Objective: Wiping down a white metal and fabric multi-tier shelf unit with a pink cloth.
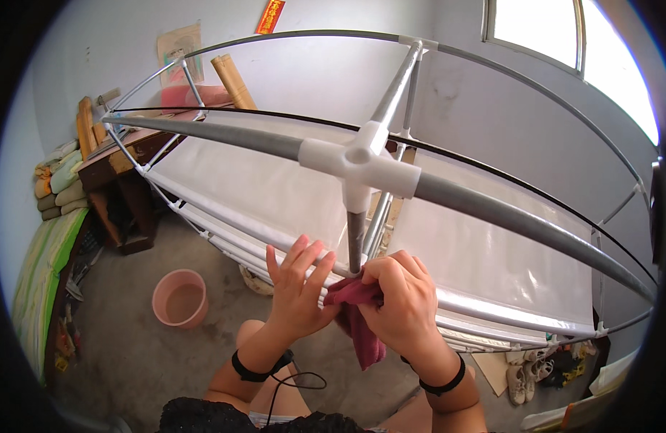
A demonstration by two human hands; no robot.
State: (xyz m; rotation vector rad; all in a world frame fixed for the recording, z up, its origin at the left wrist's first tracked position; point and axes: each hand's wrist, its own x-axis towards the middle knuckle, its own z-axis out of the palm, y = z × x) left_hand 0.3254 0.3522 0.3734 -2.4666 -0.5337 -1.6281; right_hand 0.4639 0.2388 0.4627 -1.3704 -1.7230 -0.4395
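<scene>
My right hand [403,299] is closed around a dark pink cloth [367,335], whose loose end hangs below the fingers. The cloth is bunched against the foot of a short upright grey pole [355,242] on a metal-tube rack. Beside it, my left hand [298,285] has its fingers stretched up and apart near the rack's front rail; its thumb side is next to the cloth, partly hidden. Above both hands, a white plastic connector [359,164] joins the grey tubes. White sheeting [484,249] covers the rack's shelf. A black band is on each wrist.
A pink bucket [180,298] stands on the concrete floor at left. Behind it are a dark wooden desk [102,173] and folded textiles [64,180]; a green striped bed [48,274] lies far left. Shoes [522,379] sit under the rack at right. A black cable hangs by my left wrist.
</scene>
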